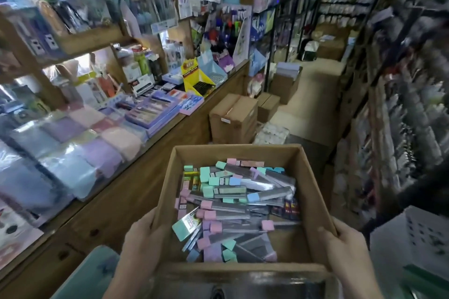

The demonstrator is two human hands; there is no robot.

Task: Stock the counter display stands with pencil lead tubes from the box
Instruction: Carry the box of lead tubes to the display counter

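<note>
Subject: an open brown cardboard box [233, 153], held in the lower centre of the frame, above the floor and to the right of the worktop.

Contents: a loose heap of slim grey pencil lead tubes [243, 199] with mint, pink, lilac and blue caps. They lie crosswise over one another and cover most of the box floor. A bare strip of cardboard shows at the lower right inside corner.

Left hand [141, 243]: it grips the left wall of the box near the bottom corner, with the thumb laid along the outer face up to the rim. The remaining fingers are hidden beneath the box.

Right hand [345, 247]: it grips the right wall near the bottom corner, with the thumb on the rim. The other fingers are out of sight.

Long wooden worktop [126, 201]: it runs from the lower left towards the upper centre of the frame and is covered with packaged stationery. At its far end a yellow cardboard display stand [194, 75] stands just beside a pale blue display stand [213, 70].

Floor: closed brown cartons [233, 116] stand against the worktop's far end, above the box in the frame. Dark wire racks [401, 80] of packaged goods fill the right side, which is blurred.
</note>
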